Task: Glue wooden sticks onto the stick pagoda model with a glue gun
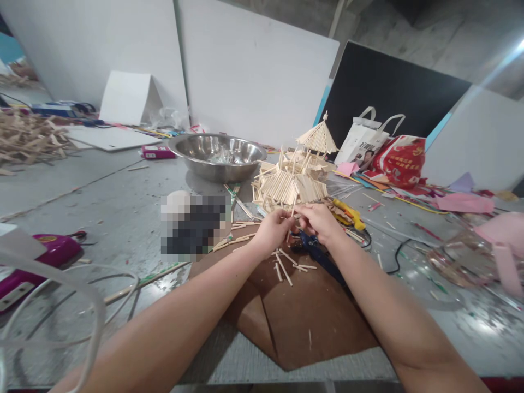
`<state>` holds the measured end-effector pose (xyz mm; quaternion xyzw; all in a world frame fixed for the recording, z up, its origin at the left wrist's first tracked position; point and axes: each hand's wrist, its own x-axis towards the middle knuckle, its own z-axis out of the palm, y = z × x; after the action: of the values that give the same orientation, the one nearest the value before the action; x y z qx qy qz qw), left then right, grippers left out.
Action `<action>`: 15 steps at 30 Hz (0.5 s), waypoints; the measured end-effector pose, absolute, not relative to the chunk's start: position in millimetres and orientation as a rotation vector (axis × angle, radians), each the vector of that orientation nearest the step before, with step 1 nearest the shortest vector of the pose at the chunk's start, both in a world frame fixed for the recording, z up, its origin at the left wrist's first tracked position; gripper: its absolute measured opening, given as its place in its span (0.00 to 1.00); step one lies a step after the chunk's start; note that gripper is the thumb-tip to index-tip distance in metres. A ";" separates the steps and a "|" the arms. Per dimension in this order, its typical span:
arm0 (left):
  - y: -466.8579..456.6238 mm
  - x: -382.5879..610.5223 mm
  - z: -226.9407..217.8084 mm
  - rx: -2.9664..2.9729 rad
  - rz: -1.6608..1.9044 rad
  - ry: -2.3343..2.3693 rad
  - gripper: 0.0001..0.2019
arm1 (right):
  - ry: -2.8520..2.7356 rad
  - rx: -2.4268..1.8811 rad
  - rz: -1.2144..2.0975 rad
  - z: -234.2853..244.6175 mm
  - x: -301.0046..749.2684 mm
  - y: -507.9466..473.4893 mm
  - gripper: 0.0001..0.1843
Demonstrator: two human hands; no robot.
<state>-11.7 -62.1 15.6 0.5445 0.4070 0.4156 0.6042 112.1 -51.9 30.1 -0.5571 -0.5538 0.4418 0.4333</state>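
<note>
In front of the stick-built model pavilion [292, 185], my two hands meet over a brown sheet [311, 311]. My left hand [273, 232] is closed, pinching a thin wooden stick [293, 200] that points up between the hands. Fingers of my right hand [321, 221] are closed on the same stick from the other side; its lower part is mostly covered by fingers. Several loose short sticks [284, 266] lie on the sheet below. A dark blue tool [323, 256], perhaps a glue gun, lies partly under my right forearm.
A steel basin [221, 158] stands behind, left of the model. Yellow-handled pliers-like tool [350, 214] and a black cable lie right. White cable [98, 305] and purple power strip [53, 251] sit left. Stick pile [28, 136], red bag [401, 161] and clear container [458, 256] flank the table.
</note>
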 end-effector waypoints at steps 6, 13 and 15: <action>-60.0 -11.7 14.3 1.252 0.970 0.917 0.05 | -1.243 -1.307 1.266 30.5 109.8 -52.3 0.13; -60.6 -11.9 14.6 1.255 0.977 0.931 0.07 | -1.167 -1.268 1.313 29.7 108.9 -52.5 0.13; -60.7 -11.9 14.4 1.255 0.981 0.925 0.07 | -1.159 -1.261 1.316 29.7 108.8 -52.5 0.13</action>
<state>-11.9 -60.7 14.4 0.5425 0.4000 0.4239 0.6049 108.8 -52.5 29.7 -0.5150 -0.4733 0.5372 0.4714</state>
